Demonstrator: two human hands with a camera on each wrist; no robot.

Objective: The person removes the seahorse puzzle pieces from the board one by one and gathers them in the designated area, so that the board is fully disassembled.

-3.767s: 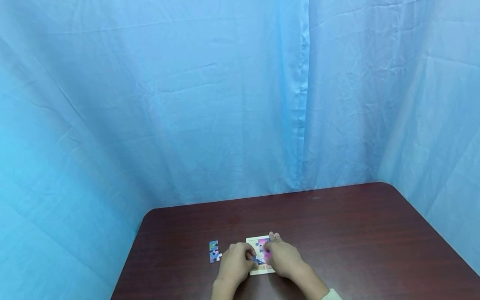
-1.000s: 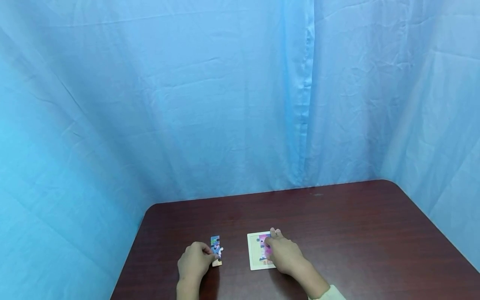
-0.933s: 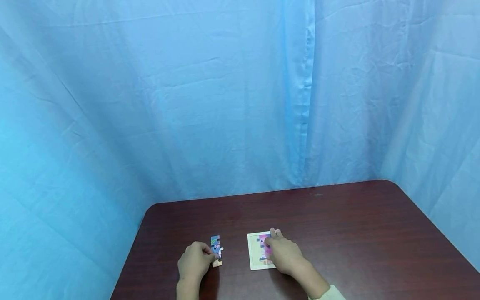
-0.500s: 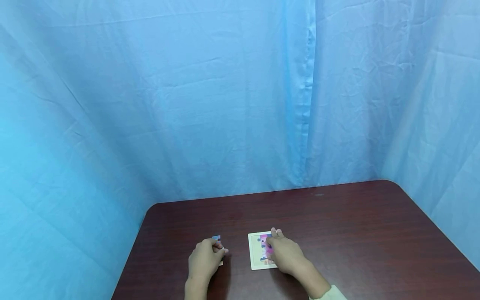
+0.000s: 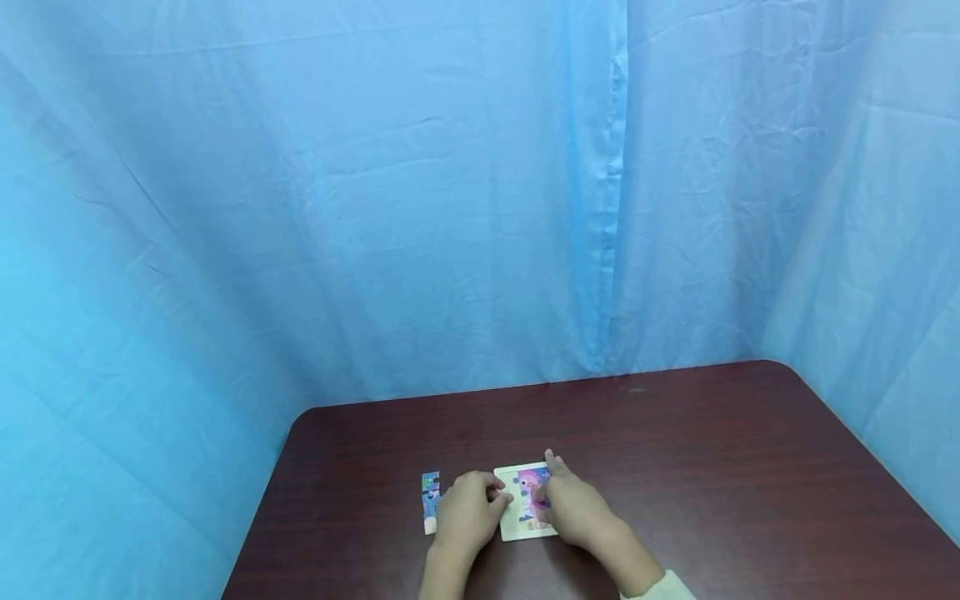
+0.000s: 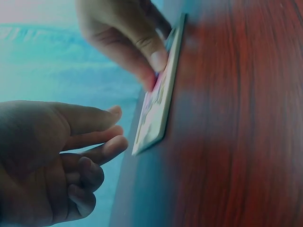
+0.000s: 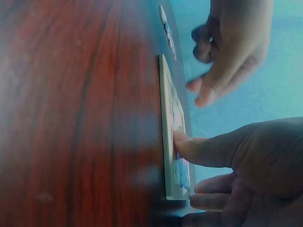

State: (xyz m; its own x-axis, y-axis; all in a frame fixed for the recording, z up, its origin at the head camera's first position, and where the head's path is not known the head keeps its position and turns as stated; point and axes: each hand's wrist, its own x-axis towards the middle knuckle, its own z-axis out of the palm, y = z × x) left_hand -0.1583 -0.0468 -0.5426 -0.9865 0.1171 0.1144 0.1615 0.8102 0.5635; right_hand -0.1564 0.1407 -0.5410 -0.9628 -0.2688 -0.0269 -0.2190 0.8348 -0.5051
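From where I stand, I see a person's two bare hands at work over a small jigsaw. The left hand [image 5: 467, 512] hovers with its fingers loosely bent, thumb and forefinger tips close together with a slim gap between them; the two smallest fingers fold in further, and the hand appears to hold nothing. Its fingertips are just above the near-left edge of a cream puzzle tray [image 5: 509, 518], apart from it. The right hand [image 5: 573, 510] lies over the tray's other side, its fingers spread rather than closed, thumb and forefinger pressing down on the surface and the longer fingers reaching to the far edge. I cannot tell whether any finger hooks under the rim.

Between the hands, the tray lies flat. Its half nearer the right hand carries fitted pieces [image 5: 527, 512] showing a pink figure on blue, with tan along the bottom, partly covered by that hand. The strip nearer the left hand shows plain cream backing.

Just left of the left hand, loose pieces [image 5: 431, 503] form a short column, green and blue at the far end, paler at the near end. A pale sleeve [image 5: 660, 587] ends behind the right wrist. Beneath everything stretches a dark reddish-brown counter [image 5: 675, 450] with rounded far corners. Beyond the hands and on both sides hang creased light-blue curtains [image 5: 450, 208].
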